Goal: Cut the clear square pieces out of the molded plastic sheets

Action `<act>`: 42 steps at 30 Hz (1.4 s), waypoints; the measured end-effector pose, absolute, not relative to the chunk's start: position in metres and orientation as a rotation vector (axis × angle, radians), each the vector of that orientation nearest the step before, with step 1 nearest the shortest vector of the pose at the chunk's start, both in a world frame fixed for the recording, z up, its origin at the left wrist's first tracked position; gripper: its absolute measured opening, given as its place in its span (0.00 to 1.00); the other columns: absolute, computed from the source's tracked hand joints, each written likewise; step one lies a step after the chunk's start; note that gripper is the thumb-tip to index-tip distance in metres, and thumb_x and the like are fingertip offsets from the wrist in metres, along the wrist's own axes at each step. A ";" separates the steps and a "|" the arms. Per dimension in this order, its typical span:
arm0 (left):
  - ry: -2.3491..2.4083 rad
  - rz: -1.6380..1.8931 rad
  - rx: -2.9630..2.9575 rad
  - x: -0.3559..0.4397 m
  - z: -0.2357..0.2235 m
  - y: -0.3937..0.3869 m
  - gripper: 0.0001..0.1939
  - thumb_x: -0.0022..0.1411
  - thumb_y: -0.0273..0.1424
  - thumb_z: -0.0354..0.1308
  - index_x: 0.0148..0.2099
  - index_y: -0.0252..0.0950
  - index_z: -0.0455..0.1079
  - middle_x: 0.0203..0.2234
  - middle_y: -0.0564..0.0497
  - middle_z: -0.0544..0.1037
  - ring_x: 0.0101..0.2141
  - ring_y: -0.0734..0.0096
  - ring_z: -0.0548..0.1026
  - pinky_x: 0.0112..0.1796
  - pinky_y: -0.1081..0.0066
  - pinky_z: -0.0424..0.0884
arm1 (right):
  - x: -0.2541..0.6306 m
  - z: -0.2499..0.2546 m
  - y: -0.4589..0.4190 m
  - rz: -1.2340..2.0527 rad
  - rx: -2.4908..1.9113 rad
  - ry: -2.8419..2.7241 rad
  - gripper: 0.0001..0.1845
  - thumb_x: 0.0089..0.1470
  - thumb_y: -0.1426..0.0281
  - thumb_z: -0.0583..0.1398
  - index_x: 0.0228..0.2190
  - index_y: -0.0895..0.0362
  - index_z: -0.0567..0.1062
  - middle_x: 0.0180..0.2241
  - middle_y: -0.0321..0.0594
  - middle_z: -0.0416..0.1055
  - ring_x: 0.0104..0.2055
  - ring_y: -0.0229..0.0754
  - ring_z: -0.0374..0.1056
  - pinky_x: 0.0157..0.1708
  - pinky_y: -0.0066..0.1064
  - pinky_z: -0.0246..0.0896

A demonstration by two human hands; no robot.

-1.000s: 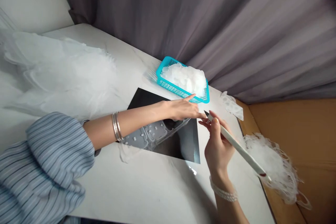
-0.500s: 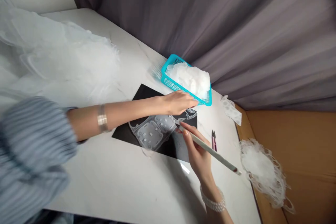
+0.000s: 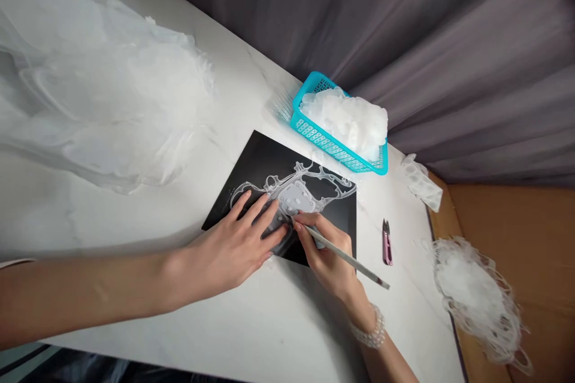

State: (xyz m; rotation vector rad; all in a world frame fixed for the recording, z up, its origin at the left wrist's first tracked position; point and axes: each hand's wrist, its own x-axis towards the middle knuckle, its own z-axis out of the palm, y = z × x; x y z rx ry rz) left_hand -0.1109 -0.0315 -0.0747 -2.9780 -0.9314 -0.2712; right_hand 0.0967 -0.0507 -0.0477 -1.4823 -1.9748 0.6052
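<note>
Pinching a tool (image 3: 354, 263), its mark (image 3: 380, 281) unreadable, in my right hand (image 3: 333, 269), I spread my left hand (image 3: 236, 245) over plastic (image 3: 297, 196) at nine o'clock from it.

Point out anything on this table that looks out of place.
The tangled translucent strands at the right straddle the edge of the table, loose ends straggling over the brown cardboard. They look untidy, as if spilled.

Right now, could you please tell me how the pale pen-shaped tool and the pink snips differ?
The pen-shaped tool is a single long, pale shaft, while the pink snips are shorter, with two dark blades. The pen-shaped tool is held slanted in the right hand, whereas the pink snips lie untouched on the white table. Both are slim hand tools.
</note>
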 end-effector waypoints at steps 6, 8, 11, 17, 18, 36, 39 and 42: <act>-0.991 -0.300 -3.012 -0.115 -0.071 -0.036 0.24 0.72 0.38 0.43 0.65 0.36 0.60 0.63 0.33 0.64 0.63 0.39 0.60 0.58 0.40 0.59 | 0.091 -0.045 -0.049 0.518 -1.471 -2.054 0.05 0.62 0.76 0.58 0.38 0.56 0.74 0.33 0.38 0.75 0.33 0.36 0.71 0.33 0.26 0.65; -1.009 -0.307 -3.018 -0.115 -0.071 -0.036 0.25 0.72 0.38 0.43 0.65 0.33 0.60 0.62 0.35 0.65 0.63 0.40 0.60 0.59 0.40 0.58 | 0.090 -0.046 -0.048 0.505 -1.463 -2.068 0.05 0.62 0.76 0.58 0.38 0.57 0.74 0.32 0.38 0.75 0.33 0.36 0.71 0.33 0.26 0.65; -1.018 -0.300 -3.021 -0.116 -0.071 -0.035 0.26 0.72 0.38 0.42 0.64 0.30 0.61 0.62 0.34 0.66 0.63 0.40 0.60 0.59 0.40 0.57 | 0.090 -0.045 -0.046 0.514 -1.442 -2.071 0.05 0.61 0.76 0.58 0.38 0.57 0.74 0.32 0.38 0.75 0.33 0.35 0.71 0.34 0.27 0.65; -0.997 -0.295 -3.037 -0.116 -0.068 -0.034 0.25 0.72 0.37 0.43 0.64 0.30 0.61 0.63 0.33 0.64 0.63 0.39 0.60 0.58 0.39 0.57 | 0.089 -0.045 -0.048 0.515 -1.436 -2.081 0.06 0.61 0.77 0.58 0.38 0.58 0.74 0.33 0.39 0.75 0.33 0.36 0.70 0.34 0.27 0.65; -0.999 -0.289 -3.037 -0.116 -0.068 -0.034 0.25 0.71 0.37 0.44 0.64 0.30 0.61 0.63 0.33 0.64 0.63 0.39 0.60 0.59 0.39 0.57 | 0.089 -0.046 -0.049 0.505 -1.436 -2.084 0.06 0.61 0.77 0.58 0.38 0.58 0.74 0.33 0.39 0.75 0.33 0.36 0.70 0.34 0.28 0.66; -0.957 -0.249 -3.004 -0.114 -0.067 -0.037 0.25 0.69 0.36 0.48 0.62 0.28 0.63 0.62 0.30 0.64 0.62 0.38 0.60 0.59 0.41 0.57 | 0.090 -0.059 -0.052 0.254 -1.318 -2.250 0.09 0.60 0.81 0.56 0.38 0.56 0.69 0.34 0.44 0.74 0.48 0.45 0.73 0.41 0.34 0.73; -0.963 -0.262 -3.010 -0.115 -0.065 -0.035 0.24 0.69 0.36 0.47 0.61 0.29 0.64 0.61 0.31 0.66 0.62 0.38 0.61 0.59 0.40 0.57 | 0.089 -0.068 -0.049 0.207 -1.248 -2.274 0.10 0.59 0.82 0.56 0.40 0.56 0.68 0.33 0.43 0.73 0.50 0.46 0.72 0.42 0.36 0.74; -0.980 -0.285 -3.018 -0.114 -0.061 -0.032 0.24 0.70 0.36 0.45 0.62 0.28 0.63 0.59 0.33 0.68 0.61 0.41 0.63 0.58 0.40 0.58 | 0.093 -0.072 -0.052 0.193 -1.208 -2.314 0.12 0.59 0.83 0.56 0.43 0.57 0.68 0.35 0.44 0.73 0.52 0.47 0.71 0.46 0.38 0.73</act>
